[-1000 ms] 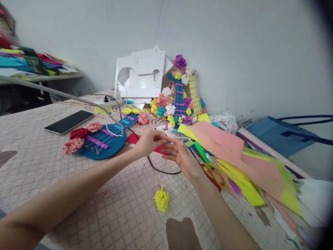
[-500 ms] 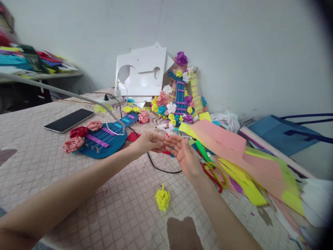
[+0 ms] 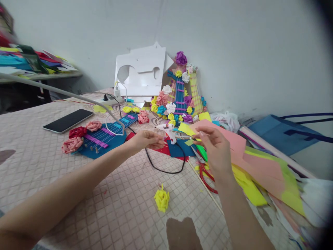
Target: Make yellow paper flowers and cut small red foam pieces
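Note:
My left hand (image 3: 147, 140) is above the table, just left of a white hot glue gun (image 3: 169, 132). Its fingers are pressed together, and whatever may be between them is hidden. My right hand (image 3: 214, 147) is over the edge of the pink paper sheets (image 3: 234, 142), its fingers half curled and apart with nothing visible in them. Beneath it lie red-handled scissors (image 3: 205, 178) and a thin wooden stick (image 3: 205, 185). A yellow crumpled-paper flower (image 3: 161, 199) rests on the table between my forearms.
A blue paper guitar (image 3: 104, 142) with paper roses lies left, beside a tablet (image 3: 69, 121). Decorated guitars (image 3: 180, 93) and white cut-out boards (image 3: 145, 83) lean on the wall. A black cord (image 3: 166, 171) loops across the table. A blue bag (image 3: 281, 133) stands right.
My hands have parted from fingertip contact. The right hand has moved right, uncovering the glue gun, the cord's loop and the wooden stick. The left hand has barely moved.

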`<state>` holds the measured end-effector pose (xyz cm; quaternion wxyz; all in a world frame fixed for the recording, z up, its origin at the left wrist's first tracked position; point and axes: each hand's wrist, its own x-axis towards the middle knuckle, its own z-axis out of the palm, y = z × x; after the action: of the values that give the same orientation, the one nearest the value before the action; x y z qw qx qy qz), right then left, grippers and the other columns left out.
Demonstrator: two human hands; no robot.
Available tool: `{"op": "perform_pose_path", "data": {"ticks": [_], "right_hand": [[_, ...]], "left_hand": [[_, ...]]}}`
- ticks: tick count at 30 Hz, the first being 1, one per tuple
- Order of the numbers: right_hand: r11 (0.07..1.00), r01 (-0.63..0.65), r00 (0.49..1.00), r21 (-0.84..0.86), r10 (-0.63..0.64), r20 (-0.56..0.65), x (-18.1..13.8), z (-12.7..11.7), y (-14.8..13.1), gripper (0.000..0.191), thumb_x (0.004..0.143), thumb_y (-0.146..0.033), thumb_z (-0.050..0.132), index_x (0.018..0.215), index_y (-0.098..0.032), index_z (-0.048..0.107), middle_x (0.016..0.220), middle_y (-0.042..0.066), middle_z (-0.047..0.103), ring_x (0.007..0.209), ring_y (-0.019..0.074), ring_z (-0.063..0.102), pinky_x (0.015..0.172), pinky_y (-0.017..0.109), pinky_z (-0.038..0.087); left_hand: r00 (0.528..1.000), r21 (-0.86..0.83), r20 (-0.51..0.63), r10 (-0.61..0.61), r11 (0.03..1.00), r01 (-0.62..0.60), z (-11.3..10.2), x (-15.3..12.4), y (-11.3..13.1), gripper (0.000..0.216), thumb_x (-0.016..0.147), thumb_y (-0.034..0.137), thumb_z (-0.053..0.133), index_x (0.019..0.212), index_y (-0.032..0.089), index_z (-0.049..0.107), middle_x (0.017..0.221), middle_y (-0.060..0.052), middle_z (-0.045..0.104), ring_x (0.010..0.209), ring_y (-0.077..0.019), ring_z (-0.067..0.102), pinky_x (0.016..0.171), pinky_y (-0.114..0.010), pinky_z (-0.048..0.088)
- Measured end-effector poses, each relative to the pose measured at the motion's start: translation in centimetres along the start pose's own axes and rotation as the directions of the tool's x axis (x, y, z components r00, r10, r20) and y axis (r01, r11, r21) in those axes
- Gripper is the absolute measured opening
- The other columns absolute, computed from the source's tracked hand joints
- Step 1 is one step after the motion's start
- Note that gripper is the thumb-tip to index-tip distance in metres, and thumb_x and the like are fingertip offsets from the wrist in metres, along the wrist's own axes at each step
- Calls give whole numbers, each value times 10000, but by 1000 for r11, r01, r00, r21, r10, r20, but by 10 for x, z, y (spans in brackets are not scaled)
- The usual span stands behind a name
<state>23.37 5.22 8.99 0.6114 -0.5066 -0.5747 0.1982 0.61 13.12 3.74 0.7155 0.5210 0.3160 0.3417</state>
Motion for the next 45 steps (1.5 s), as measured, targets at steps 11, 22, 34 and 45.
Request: {"op": "perform_pose_path", "data": {"ticks": [11,22,34,45], "right_hand": [[916,311,915,-252,-217,340,-29,47,13,197,808,-216,620,1004,-221,630,989,72,599,896,219,583,713,335,498],[883,383,888,-272,-271,371,-40,63,17,205,774,-91,600,929,-225,616,931,54,549,948,221,539,830,361,471],[952,234,952,-200,-182,248,-31,54,20,159,874,-252,517,728,-215,570,762,28,559,759,187,534,686,307,436],[861,-459,874,218,394,284,-29,54,37,387,780,-523,581,651,-162,637,616,30,595,521,134,496,460,249,373]], "left_hand": [[994,-32,89,-55,998,58,9,-8,1,264,735,259,740,963,142,679,907,-76,742,798,-160,701,770,-281,534],[985,-88,113,-130,986,140,21,-16,-1,365,688,221,768,1029,146,660,888,-67,740,761,-149,686,743,-277,525],[939,-261,326,-109,944,200,21,-19,7,349,772,238,697,1106,164,625,1028,-105,714,939,-213,681,876,-352,499],[874,664,-86,479,681,-308,12,-15,12,172,774,186,625,940,150,650,951,-80,701,847,-175,650,764,-290,506]]}}
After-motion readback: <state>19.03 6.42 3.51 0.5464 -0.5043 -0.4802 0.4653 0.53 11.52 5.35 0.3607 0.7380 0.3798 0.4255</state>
